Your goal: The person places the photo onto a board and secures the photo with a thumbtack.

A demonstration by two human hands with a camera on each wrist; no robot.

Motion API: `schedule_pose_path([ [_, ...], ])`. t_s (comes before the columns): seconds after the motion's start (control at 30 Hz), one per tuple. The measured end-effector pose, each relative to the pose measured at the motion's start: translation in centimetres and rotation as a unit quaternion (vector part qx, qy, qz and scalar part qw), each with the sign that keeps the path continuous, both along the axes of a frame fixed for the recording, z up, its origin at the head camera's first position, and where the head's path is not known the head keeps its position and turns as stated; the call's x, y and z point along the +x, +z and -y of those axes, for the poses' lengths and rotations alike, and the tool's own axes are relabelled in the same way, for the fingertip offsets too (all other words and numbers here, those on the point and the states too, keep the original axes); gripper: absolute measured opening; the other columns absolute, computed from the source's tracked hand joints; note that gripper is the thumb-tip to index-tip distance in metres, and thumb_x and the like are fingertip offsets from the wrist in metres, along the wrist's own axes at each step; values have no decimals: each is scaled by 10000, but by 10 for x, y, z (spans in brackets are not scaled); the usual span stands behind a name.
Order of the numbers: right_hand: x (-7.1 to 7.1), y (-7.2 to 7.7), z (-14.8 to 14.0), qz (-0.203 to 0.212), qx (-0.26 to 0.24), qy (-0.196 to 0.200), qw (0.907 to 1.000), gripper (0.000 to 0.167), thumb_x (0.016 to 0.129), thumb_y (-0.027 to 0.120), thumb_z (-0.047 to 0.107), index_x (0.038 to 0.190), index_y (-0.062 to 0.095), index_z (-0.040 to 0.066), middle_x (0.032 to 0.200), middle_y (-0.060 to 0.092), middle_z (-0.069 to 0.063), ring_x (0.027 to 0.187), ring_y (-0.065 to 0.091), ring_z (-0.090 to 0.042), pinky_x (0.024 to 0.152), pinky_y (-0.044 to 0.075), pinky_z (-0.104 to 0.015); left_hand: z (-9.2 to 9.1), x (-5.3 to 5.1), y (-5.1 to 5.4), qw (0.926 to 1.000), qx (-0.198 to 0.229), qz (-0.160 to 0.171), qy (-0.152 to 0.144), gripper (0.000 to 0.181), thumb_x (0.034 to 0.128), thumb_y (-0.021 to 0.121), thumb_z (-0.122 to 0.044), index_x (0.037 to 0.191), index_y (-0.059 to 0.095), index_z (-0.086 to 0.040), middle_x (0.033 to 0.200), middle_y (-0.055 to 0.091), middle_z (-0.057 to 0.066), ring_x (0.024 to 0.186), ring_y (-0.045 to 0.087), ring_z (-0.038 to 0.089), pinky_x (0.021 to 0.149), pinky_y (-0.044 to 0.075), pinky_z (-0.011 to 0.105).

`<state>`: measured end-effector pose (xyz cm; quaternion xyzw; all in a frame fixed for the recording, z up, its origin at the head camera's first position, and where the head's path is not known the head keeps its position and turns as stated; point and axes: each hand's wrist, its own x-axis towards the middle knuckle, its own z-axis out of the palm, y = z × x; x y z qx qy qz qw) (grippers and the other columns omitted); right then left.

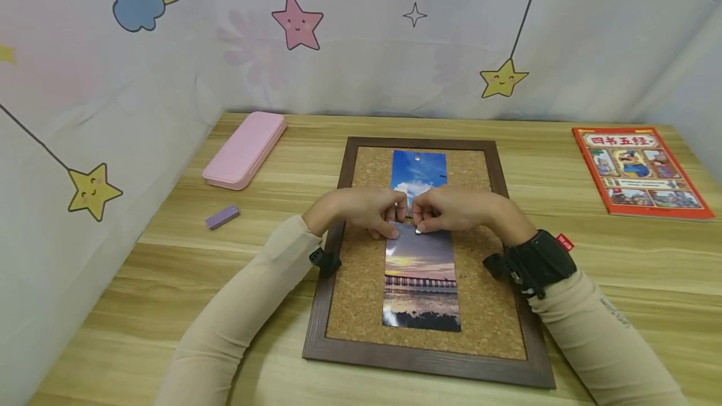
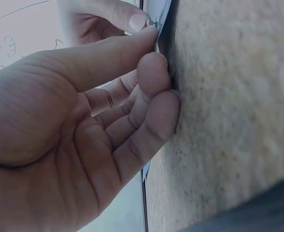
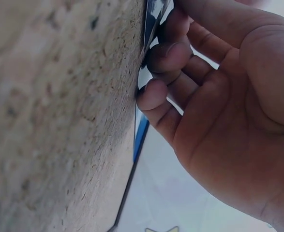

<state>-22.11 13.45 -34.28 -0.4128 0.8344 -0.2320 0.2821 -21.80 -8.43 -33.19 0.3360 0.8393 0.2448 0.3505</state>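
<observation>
A sunset photo (image 1: 420,293) with a long pier lies on the lower middle of a cork board (image 1: 361,293) in a dark brown frame. Above it, a blue-sky photo (image 1: 418,171) hangs from a small pin (image 1: 417,158) near its top edge, its lower part covered by the hands. My left hand (image 1: 369,208) pinches the sunset photo's upper left corner between thumb and curled forefinger. Close beside it, my right hand (image 1: 457,208) pinches a small shiny thumbtack (image 1: 418,231) at that photo's top edge. Its other fingers curl against the board in the right wrist view.
At the back left of the wooden table (image 1: 169,306) lies a pink pencil case (image 1: 245,149), with a purple eraser-like block (image 1: 222,217) in front of it. A red illustrated book (image 1: 643,171) lies at the back right. A patterned curtain (image 1: 361,74) hangs behind.
</observation>
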Motion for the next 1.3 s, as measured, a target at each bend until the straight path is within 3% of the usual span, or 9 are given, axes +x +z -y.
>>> schedule_pose_path([
  [0.5, 5, 1, 5, -161, 152, -149, 9996, 82, 996, 614, 113, 917, 632, 121, 771, 575, 18, 639, 494, -122, 631, 413, -302, 1, 0, 0, 10000, 13, 13, -28, 198, 953, 694, -94, 1072, 542, -50, 927, 579, 89, 749, 624, 187, 677, 543, 273],
  [0.8, 7, 3, 8, -101, 372, -475, 9981, 75, 976, 655, 126, 929, 599, 107, 781, 589, -2, 661, 517, -129, 637, 425, -294, 0, 0, 0, 10000, 26, -52, -18, 200, 944, 706, -93, 1054, 545, -46, 899, 580, 80, 738, 611, 176, 661, 536, 269],
  [1.3, 5, 2, 8, -62, 611, -620, 9962, 110, 969, 675, 157, 913, 588, 119, 770, 588, -6, 652, 510, -141, 632, 411, -297, -3, 2, 2, 9981, -287, -528, -95, 184, 922, 732, -86, 1000, 567, -58, 836, 588, 56, 686, 596, 154, 631, 494, 250],
])
